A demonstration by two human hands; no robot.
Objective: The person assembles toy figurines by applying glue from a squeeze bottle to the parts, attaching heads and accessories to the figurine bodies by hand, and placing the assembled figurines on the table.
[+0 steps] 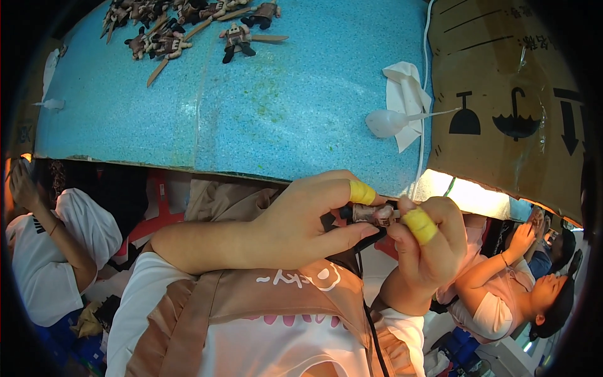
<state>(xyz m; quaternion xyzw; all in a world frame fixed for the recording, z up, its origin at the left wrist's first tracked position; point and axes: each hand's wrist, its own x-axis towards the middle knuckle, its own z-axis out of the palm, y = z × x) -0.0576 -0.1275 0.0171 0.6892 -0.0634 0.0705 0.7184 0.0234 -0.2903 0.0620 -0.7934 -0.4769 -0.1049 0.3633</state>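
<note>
Close in front of my chest, my left hand (301,217) pinches a small toy figure (372,214) with dark and brownish parts between thumb and index finger. My right hand (430,235) is closed at the figure's right end, its thumb and index finger pressed together there. Whether a tiny part sits between those right fingertips is too small to tell. Yellow tape wraps a finger on each hand. Both hands are just off the near edge of the blue foam-topped table (301,125).
Several similar figures (237,41) with flat wooden sticks lie at the table's far left. A white squeeze bottle (384,123) with a thin nozzle rests on white tissue (405,88) beside a white cable (426,56). A cardboard box (502,63) stands right; people sit at both sides.
</note>
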